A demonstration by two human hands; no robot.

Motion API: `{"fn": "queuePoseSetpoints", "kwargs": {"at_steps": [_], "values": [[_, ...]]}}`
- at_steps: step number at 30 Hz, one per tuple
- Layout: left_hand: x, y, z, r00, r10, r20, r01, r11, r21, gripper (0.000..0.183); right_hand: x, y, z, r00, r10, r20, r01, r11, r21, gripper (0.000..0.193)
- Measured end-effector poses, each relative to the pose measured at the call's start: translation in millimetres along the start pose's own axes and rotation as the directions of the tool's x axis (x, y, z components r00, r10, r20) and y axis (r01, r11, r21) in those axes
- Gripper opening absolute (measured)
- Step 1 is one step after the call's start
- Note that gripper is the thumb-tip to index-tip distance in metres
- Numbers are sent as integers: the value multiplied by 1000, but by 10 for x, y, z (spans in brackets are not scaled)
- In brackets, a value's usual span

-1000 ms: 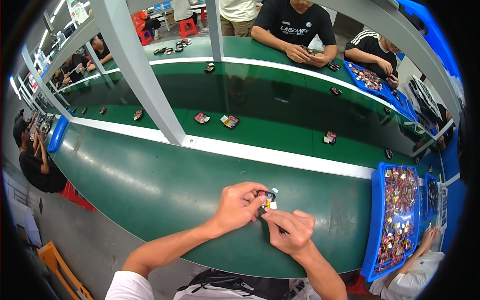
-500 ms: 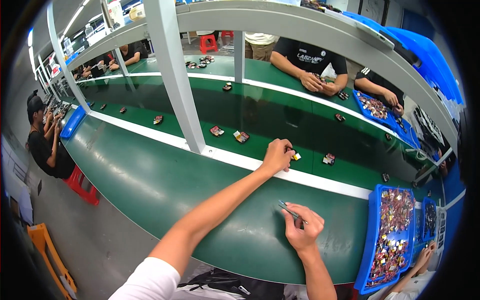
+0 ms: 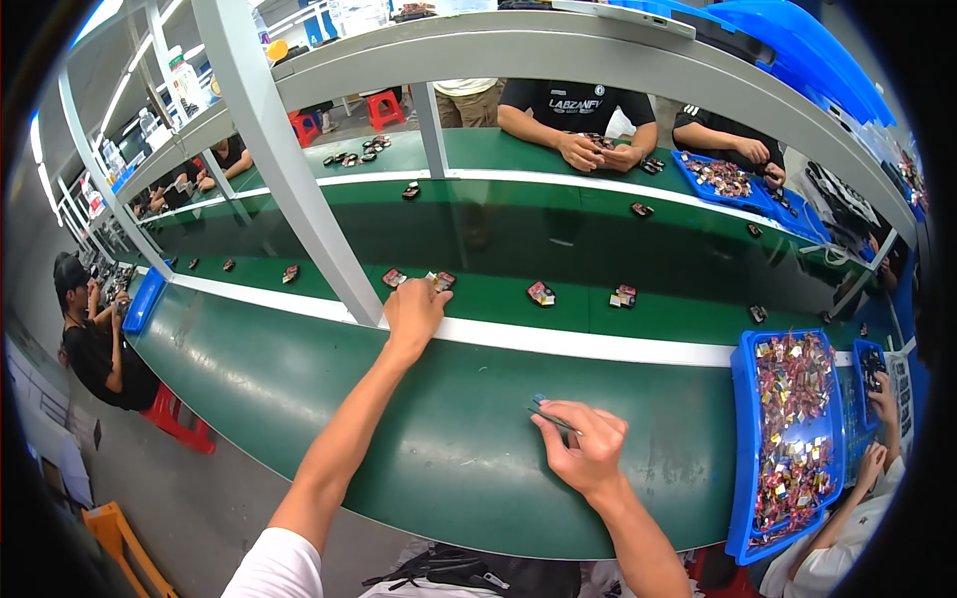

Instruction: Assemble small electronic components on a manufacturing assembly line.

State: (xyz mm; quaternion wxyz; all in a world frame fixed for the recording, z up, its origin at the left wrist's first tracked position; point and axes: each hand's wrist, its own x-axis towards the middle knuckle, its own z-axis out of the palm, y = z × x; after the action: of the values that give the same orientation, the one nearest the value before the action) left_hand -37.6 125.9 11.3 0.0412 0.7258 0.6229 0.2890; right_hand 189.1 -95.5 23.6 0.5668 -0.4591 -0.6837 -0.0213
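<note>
The long green surface carries a moving belt with four small dark parts near the reach, beside one blue tray heaped with pieces too small to count. The left hand stretches to the belt, fingers curled over a part half hidden beneath them. The right hand rests closed around thin tweezers.
</note>
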Motion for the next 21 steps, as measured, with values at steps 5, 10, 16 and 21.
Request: {"fn": "queuePoseSetpoints", "kwargs": {"at_steps": [5,10,16,21], "values": [[60,-121,-77,999,-40,14,40,999,22,29,-25,-92,-18,994,80,69,-74,995,-73,16],[65,-288,23,993,55,-104,-38,986,161,13,-26,-135,13,992,76,99,-70,995,-68,16],[238,-340,67,976,-206,-68,190,963,-189,14,-14,-176,42,992,47,118,-40,997,-59,16],[342,-277,88,919,-387,73,369,785,-497,15,-34,-170,28,992,46,118,-39,997,-64,16]]}}
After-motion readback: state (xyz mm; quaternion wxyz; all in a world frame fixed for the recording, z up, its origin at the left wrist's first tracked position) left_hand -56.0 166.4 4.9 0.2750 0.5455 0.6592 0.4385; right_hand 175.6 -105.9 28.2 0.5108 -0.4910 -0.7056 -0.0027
